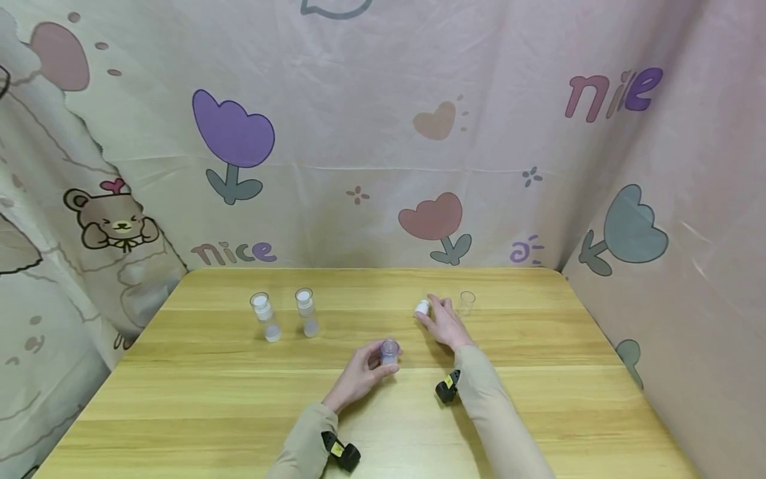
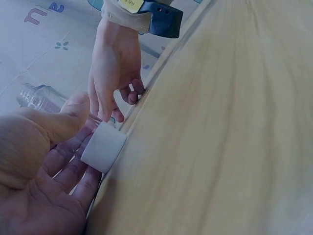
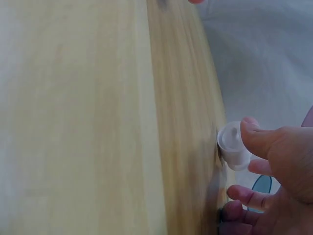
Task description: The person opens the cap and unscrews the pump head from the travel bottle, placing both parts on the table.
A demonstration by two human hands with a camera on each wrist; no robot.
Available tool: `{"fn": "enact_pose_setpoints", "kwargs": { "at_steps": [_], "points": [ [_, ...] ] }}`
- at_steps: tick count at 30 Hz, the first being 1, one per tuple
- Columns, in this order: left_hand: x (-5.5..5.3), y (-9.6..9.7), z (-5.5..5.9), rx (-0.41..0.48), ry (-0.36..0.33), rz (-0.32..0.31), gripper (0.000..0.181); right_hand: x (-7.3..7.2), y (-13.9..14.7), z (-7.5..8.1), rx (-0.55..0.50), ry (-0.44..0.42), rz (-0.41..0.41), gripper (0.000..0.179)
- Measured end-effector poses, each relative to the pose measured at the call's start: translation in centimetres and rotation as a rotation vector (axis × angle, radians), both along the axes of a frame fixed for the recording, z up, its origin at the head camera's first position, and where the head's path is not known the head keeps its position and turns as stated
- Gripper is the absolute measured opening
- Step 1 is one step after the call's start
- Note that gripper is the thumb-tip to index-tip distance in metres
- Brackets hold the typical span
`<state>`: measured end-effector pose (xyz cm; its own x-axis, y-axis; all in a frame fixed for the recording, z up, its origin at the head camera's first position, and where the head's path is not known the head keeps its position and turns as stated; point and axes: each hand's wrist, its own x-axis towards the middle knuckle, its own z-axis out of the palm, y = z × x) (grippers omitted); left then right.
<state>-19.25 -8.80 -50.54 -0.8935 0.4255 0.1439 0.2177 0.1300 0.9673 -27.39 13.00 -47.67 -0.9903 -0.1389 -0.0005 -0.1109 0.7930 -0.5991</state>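
My left hand (image 1: 359, 372) holds a small clear bottle (image 1: 389, 350) near the middle of the table. Its white base (image 2: 103, 147) shows below the thumb in the left wrist view, close to the wood. Farther back and to the right, my right hand (image 1: 445, 324) pinches a small white bottle top (image 3: 234, 143) between thumb and forefinger. That top is right at the tabletop, its round, stepped end facing the right wrist camera. Just right of the fingers stands a clear cylindrical cap (image 1: 467, 303).
Two similar clear bottles with white tops, a left one (image 1: 266, 318) and a right one (image 1: 308, 313), stand at the back left of the wooden table (image 1: 209, 399). A printed curtain (image 1: 335, 133) hangs behind the table and along both sides.
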Motion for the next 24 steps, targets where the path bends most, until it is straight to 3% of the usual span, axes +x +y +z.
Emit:
{"fn": "enact_pose_setpoints", "kwargs": {
  "at_steps": [10,24],
  "points": [
    [0.01,0.01,0.02,-0.003,0.008,-0.004,0.041,-0.29,0.05,-0.06,0.037,-0.006,0.026,0.051],
    [-0.01,0.16,0.13,-0.007,-0.008,0.0,0.04,-0.44,0.53,0.25,0.014,-0.014,0.085,0.054]
  ]
}}
